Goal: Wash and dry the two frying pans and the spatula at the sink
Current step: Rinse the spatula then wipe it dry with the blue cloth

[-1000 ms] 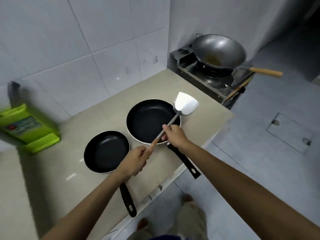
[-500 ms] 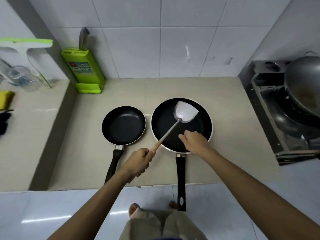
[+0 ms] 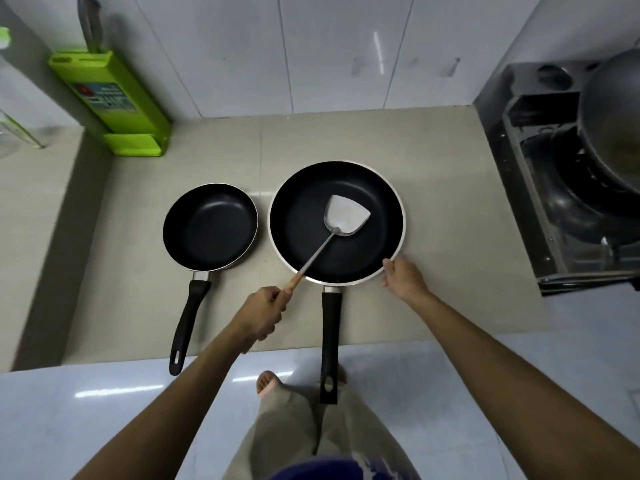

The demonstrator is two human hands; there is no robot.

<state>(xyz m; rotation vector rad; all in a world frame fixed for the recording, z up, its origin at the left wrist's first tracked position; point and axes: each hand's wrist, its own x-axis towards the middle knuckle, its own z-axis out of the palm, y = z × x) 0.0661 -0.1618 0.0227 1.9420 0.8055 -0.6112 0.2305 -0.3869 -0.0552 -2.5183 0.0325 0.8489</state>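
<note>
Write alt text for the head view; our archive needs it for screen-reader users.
A person's left hand grips a metal spatula by its wooden handle, blade inside the large frying pan, while the right hand touches that pan's rim. A small frying pan sits beside it on the beige counter, with a green knife block behind and a stove with a wok to the right.
</note>
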